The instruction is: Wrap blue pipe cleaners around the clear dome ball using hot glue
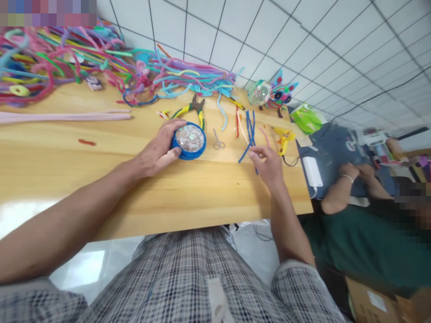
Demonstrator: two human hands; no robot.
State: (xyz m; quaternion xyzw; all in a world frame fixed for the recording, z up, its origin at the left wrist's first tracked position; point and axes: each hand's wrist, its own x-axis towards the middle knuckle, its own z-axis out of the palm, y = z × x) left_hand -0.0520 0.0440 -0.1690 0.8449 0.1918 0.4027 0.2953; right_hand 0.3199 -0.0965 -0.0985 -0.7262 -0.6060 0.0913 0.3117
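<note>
My left hand grips the side of a round clear case with shiny, glittery contents. Its rim is wound with blue pipe cleaner. On the right, my right hand has thumb and forefinger pinched at the blue pipe cleaners, which lie crossed on the table; the fingers partly cover their lower ends. Small scissors lie between the hands. Behind the case are cutting pliers with yellow-green handles. Red and pale pipe cleaners lie left of the blue ones.
A yellow glue gun with its cord sits beyond my right hand. Heaped pipe cleaners line the wooden table's back edge, near a finished colourful figure. A person in a green top sits at the blue table on the right.
</note>
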